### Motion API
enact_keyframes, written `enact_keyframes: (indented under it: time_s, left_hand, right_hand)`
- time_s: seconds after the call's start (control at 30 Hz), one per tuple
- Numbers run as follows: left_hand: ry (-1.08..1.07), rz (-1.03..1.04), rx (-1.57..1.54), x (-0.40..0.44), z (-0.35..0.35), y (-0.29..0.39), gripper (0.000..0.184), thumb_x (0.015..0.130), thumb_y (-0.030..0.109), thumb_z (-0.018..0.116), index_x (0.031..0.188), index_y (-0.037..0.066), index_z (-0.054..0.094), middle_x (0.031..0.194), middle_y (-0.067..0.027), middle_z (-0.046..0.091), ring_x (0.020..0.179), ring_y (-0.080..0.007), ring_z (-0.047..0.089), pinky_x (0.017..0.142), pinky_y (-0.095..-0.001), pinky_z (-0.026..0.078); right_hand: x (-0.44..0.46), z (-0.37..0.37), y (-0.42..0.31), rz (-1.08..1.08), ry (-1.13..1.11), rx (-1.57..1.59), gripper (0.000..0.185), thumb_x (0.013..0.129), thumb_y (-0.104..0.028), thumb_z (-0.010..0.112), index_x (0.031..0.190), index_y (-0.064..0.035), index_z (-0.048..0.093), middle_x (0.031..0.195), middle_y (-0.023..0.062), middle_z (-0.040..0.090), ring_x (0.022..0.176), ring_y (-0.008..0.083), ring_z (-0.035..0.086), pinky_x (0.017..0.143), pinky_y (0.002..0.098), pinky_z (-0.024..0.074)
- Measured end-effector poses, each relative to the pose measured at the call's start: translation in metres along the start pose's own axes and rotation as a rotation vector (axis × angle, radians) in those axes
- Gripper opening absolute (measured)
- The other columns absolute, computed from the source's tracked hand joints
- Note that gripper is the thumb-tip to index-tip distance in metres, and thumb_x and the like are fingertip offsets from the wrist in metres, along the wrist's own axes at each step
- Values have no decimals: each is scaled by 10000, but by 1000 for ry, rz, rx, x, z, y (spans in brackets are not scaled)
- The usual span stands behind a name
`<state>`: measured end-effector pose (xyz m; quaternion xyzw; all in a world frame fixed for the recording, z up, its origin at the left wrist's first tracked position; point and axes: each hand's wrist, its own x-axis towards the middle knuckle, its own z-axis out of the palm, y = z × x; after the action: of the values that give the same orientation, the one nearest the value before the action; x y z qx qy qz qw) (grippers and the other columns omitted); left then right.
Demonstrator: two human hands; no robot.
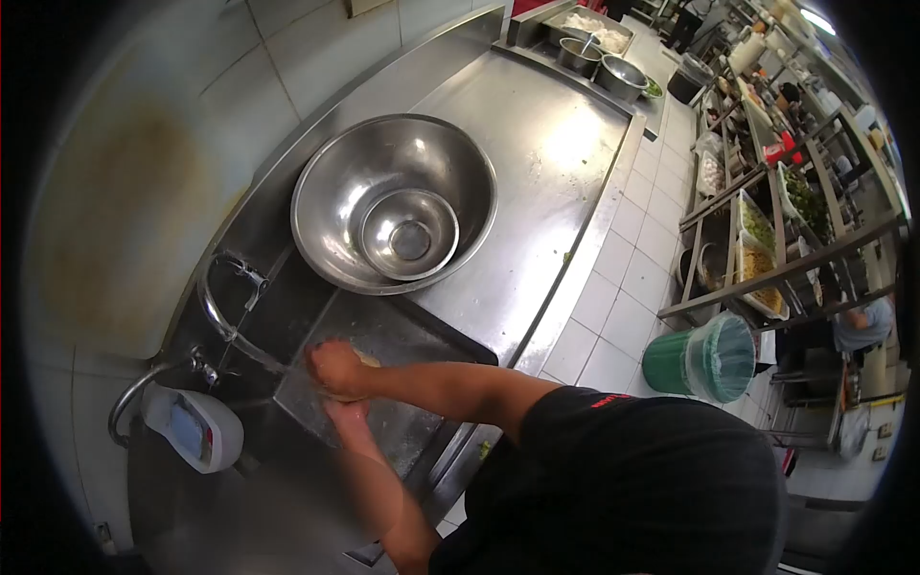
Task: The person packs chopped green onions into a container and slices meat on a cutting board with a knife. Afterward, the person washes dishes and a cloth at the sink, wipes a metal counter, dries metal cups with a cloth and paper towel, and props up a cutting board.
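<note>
Presently | right hand [335,368] overlaps left hand [347,412] over sink [412,335] | pale item [368,358] lies nearer right hand, long axis unclear | I cannot tell either grip

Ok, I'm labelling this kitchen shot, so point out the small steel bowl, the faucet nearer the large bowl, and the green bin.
Small steel bowl [410,240], head view: inside base.
Faucet [212,313], head view: curved spout.
Green bin [674,361], head view: outer wall.

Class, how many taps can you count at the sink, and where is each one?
2. One tap is near the large metal bowl; the other tap is beside the white container. Any beyond the dark picture edge would not show.
</note>
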<state>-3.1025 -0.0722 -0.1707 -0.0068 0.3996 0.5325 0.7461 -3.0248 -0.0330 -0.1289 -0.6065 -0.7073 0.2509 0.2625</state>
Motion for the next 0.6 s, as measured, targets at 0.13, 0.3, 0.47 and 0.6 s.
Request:
enact_keyframes:
  time_s: [0.13,0.3,0.47,0.6]
  left_hand:
    - [10,31,11,-4,1,6,566,970,489,426,1371,91,461,1358,-131,517,1260,-313,495,1065,-522,380]
    - [64,57,40,-24,-5,13,546,977,481,435,1350,85,479,1337,-133,528,1244,-310,505,1060,-506,387]
    - [110,84,57,-14,36,30,526,983,472,444,1330,80,496,1317,-135,540,1228,-307,515,1054,-489,395]
    - [-24,135,123,-3,31,46,524,988,469,449,1313,61,512,1305,-146,543,1226,-302,519,1043,-485,405]
  right_hand:
    - [-47,35,-40,-17,239,-180,270,782,-305,654,940,-93,708,1043,116,613,1031,294,534,912,514,406]
    - [-96,10,-79,-112,166,187,228,772,-293,694,723,-75,648,944,131,630,937,337,588,861,504,466]
    - [-15,-20,-11,-74,153,300,378,811,-408,680,841,-34,634,860,208,627,821,422,623,773,495,504]
    - [6,-72,2,474,-490,651,611,772,-541,710,1040,6,671,998,266,663,931,398,652,814,466,511]
